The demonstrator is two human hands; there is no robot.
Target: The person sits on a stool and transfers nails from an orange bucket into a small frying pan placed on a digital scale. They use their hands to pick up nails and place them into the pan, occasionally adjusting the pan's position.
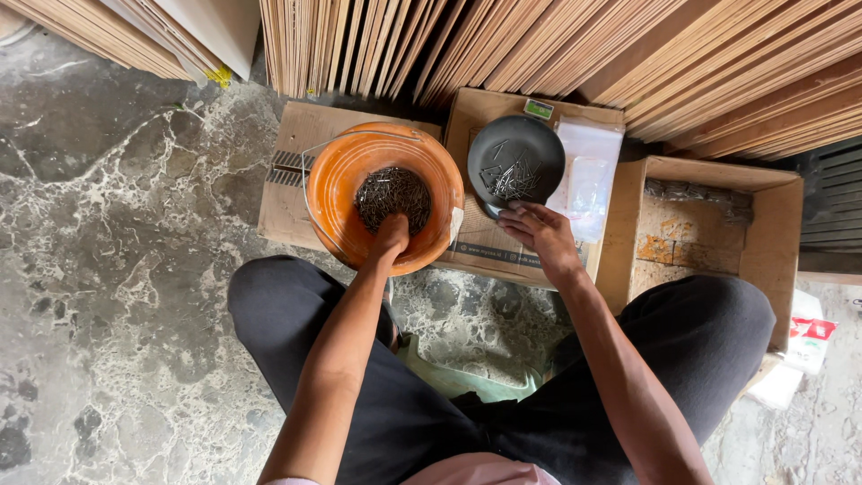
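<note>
Item: orange bowl (341, 193), wire handle along its left rim, resting on a flattened cardboard box (287, 171) on the marble floor (117, 269), towards that box's right edge. Contents: a heap of small dark nails (392, 193) in the middle.

Item: black pan (516, 162), on a second cardboard box (503, 247) just right of the bowl, near that box's far edge. Contents: a thin scatter of the same nails. Clear plastic bags (588, 175) lie at its right.

Item: your left hand (391, 235), fingers curled down into the near side of the heap; whether it grips any nails cannot be told, as the fingertips are buried.

Item: your right hand (539, 232), fingers loosely spread, holding nothing visible, touching the near rim of the pan.

Item: open empty carton (709, 224) beside your right knee; stacked plywood sheets (539, 45) behind everything.

Hazards, as a judgement:
- Nail points face every way in the heap; pressing your left fingers deeper could prick them.
- The pan sits on soft, uneven cardboard; weight from your right hand on its rim could tip it and spill nails.
- Nails dropped between bowl and pan would land on the mottled floor, where they would be hard to see near your legs.
</note>
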